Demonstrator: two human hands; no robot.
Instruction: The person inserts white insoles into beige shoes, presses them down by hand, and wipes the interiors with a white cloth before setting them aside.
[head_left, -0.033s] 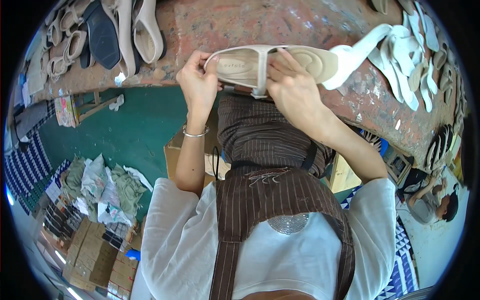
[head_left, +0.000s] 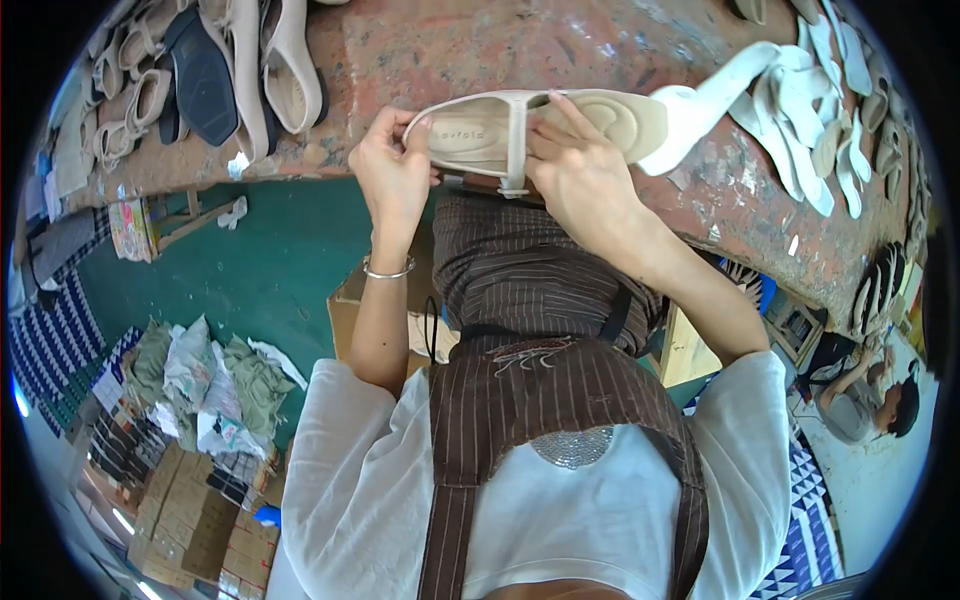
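A beige strap shoe [head_left: 470,160] is held sideways at the near edge of the worktable, its inner side facing up. My left hand [head_left: 391,165] grips its left end, thumb inside the rim and fingers curled round the outside. A narrow strap with a small buckle [head_left: 513,188] crosses its middle. My right hand [head_left: 585,185] holds the shoe just right of the strap, its index finger stretched toward the far rim. The cushioned insole [head_left: 607,122] shows beyond that hand. Past the right end, white insole pieces [head_left: 690,130] show; whether they touch the shoe I cannot tell.
The worn reddish worktable [head_left: 440,50] carries beige shoes [head_left: 292,85] and a dark sole [head_left: 200,85] at left. White insoles [head_left: 800,120] are heaped at right. Cloth bundles [head_left: 205,380] and cardboard boxes [head_left: 180,510] stand lower left. Another person [head_left: 860,405] sits far right.
The shoe and both my hands have shifted very slightly left in the picture. My grip looks the same.
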